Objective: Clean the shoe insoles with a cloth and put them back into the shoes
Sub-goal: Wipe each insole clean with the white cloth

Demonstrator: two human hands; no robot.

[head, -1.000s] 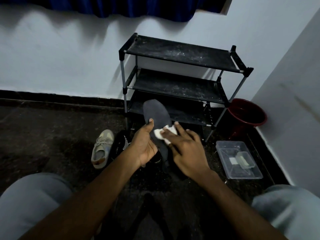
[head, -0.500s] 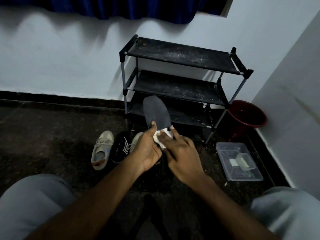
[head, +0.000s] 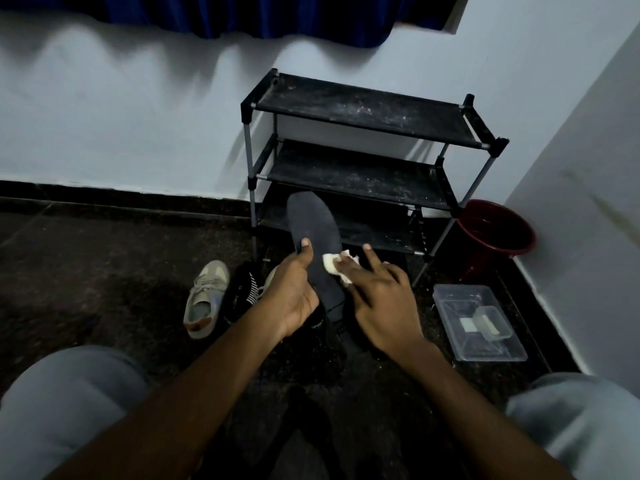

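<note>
Head camera looks down at a person sitting on a dark floor (head: 104, 271), grey-clad knees at the bottom corners. The left hand (head: 294, 292) grips a dark grey insole (head: 313, 223) from its left edge, thumb laid on the top face and fingers curled beneath, holding it raised with the toe end pointing away toward the rack. The right hand (head: 381, 299) lies flat with fingers stretched out, pressing a small white cloth (head: 334, 268) against the insole's middle; its thumb is hidden. Under both hands lies something black, too dark to make out. Left of the hands 1 beige sneaker (head: 206, 299) lies on the floor, a black striped item (head: 242, 289) just beside it, and part of a 2nd beige shoe (head: 272, 275) shows behind the left wrist. A black shoe rack (head: 363, 112) with 3 dusty shelves stands against the white wall. At its right, in the corner, is a dark red bucket (head: 498, 252); its inside is too dim to tell any contents. Nearer the person, a clear plastic tub (head: 446, 323) sits on the floor holding 1 smaller clear container (head: 488, 320) and a pale flat block (head: 467, 324) touching it. A blue curtain (head: 242, 15) hangs along the top
</note>
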